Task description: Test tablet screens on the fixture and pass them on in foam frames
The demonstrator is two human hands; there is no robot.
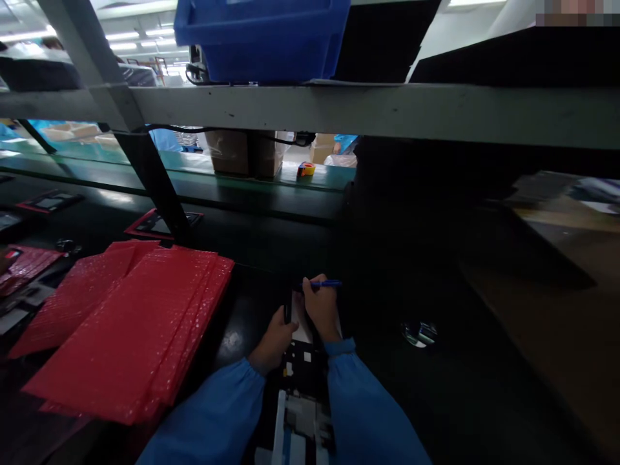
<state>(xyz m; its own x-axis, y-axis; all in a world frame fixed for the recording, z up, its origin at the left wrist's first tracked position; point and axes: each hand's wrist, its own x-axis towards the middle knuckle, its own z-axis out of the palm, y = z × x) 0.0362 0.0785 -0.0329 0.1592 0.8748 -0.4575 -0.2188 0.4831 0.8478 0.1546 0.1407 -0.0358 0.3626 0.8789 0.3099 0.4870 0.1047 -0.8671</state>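
Observation:
A blue pen (pixel 331 283) is pinched in the fingers of my right hand (pixel 321 311), lying nearly level and pointing right. Under that hand is a dark flat panel (pixel 317 373) with small white patches and a pale shiny section (pixel 301 328). My left hand (pixel 272 340) grips the panel's left edge, thumb on top and the other fingers partly hidden. Close to the sleeves, below the panel, sits a white and grey assembly (pixel 304 416), its lower part cut off by the frame. The pen's tip is too small to make out.
Red bubble envelopes (pixel 140 323) are stacked at left. Right of my hands lies a small shiny round item (pixel 419 334). A grey shelf beam (pixel 314 110) crosses above, carrying a blue bin (pixel 264 45). Cardboard (pixel 552 310) stands at right, and an orange tape roll (pixel 305 169) lies at the back.

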